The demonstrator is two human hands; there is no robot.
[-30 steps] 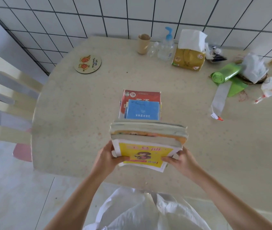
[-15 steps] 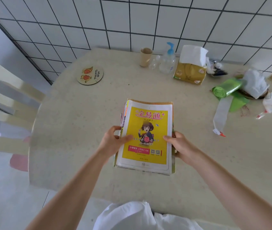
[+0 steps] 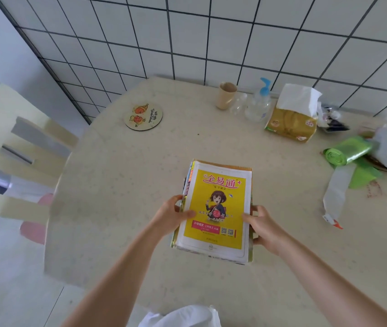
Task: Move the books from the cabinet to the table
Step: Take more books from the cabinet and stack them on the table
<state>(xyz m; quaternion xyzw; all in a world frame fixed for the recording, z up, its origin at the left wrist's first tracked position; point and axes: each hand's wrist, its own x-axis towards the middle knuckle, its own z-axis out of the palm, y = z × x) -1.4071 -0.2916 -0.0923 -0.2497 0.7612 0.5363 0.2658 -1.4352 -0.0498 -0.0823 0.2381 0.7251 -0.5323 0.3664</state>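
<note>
At the stack's two long edges, fingers (image 3: 250, 217) curled and clamped: left hand (image 3: 172, 214) with thumb on the yellow cover, other digits tucked under the left edge; right hand (image 3: 262, 226) gripping the right edge likewise. Both forearms angled up from the lower corners, converging on the stack of books (image 3: 216, 212). Lying flat near the middle of the pale bench (image 3: 117, 185), yellow workbook uppermost. Farther back by the tiled wall: round coaster (image 3: 143, 116), beige cup (image 3: 226, 95), pump bottle (image 3: 258, 105), tissue pack (image 3: 291, 121).
</note>
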